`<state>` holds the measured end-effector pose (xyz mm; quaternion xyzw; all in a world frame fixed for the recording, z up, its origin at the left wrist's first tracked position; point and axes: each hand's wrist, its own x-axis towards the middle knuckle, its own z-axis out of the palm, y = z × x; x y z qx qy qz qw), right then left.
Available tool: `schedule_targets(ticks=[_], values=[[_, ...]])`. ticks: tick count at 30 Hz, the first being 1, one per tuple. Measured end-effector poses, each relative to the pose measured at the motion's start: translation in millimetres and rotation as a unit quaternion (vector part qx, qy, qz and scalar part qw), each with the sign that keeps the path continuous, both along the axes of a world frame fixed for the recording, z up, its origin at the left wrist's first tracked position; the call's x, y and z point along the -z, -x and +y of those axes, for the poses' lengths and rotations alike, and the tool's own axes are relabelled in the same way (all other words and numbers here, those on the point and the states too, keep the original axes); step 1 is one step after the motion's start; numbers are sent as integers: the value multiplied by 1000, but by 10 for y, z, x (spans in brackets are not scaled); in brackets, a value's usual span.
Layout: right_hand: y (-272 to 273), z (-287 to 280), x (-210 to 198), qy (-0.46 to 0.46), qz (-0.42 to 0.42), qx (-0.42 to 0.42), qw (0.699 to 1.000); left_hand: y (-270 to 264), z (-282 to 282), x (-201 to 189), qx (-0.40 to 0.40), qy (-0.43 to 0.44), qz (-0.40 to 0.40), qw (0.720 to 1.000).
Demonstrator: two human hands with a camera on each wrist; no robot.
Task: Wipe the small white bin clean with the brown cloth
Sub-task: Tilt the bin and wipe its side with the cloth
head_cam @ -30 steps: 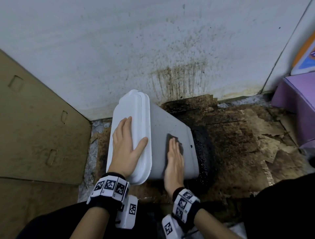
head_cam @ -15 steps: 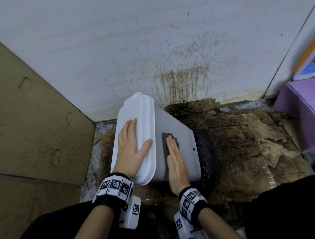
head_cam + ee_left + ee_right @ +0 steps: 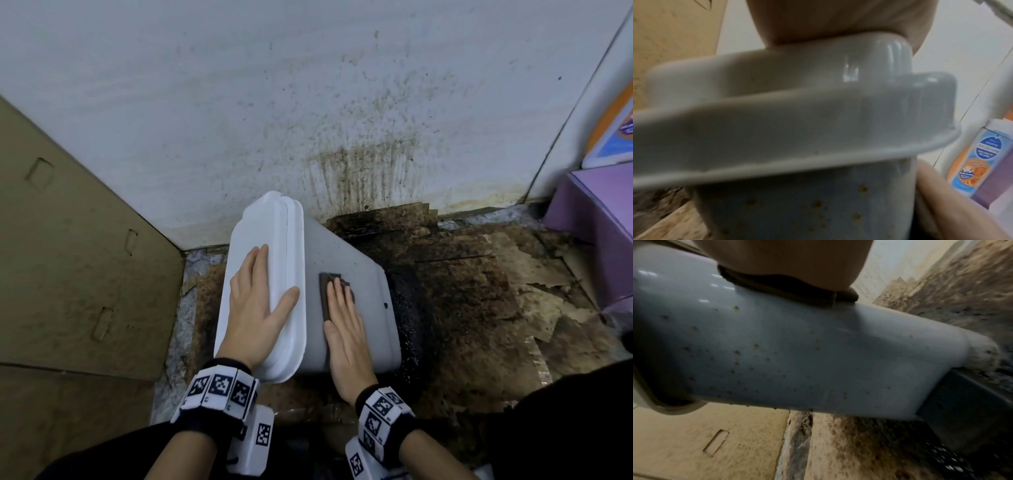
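Observation:
The small white bin [image 3: 368, 310] lies tipped on its side on the dirty floor, its lid [image 3: 263, 236] to the left. My left hand [image 3: 260, 298] rests flat on the lid with straight fingers, thumb over the lid's rim. My right hand [image 3: 344, 329] presses the folded brown cloth [image 3: 327, 291] flat against the bin's upper side wall. In the right wrist view the cloth [image 3: 789, 292] sits squeezed under my palm, and brown specks dot the bin wall [image 3: 797, 356]. The left wrist view shows the lid's rim [image 3: 797, 129] close up, with specks on the wall beneath.
A stained white wall [image 3: 308, 102] rises just behind the bin. Cardboard [image 3: 68, 274] stands on the left. Torn, grimy brown paper [image 3: 496, 291] covers the floor to the right. A purple box [image 3: 596, 219] and an orange-blue package [image 3: 613, 130] sit at the far right.
My right hand has slid the brown cloth along the bin's wall, first towards the lid and then a little further up the wall. The left hand stays flat on the lid.

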<state>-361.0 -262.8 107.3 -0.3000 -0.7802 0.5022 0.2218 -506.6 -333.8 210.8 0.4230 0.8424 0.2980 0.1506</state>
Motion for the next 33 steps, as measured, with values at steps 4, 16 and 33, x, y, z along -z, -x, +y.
schedule_targets(ticks=[4,16,33], values=[[164,154,-209,-13,12,-56,998,6,-9,2,2,-3,2,1000],[593,1020,-209,-17,-41,-146,988,-21,15,-13,11,-8,2,1000],[251,1379,556,138,-207,-25,968,83,-54,-3,1,-10,-30,1000]])
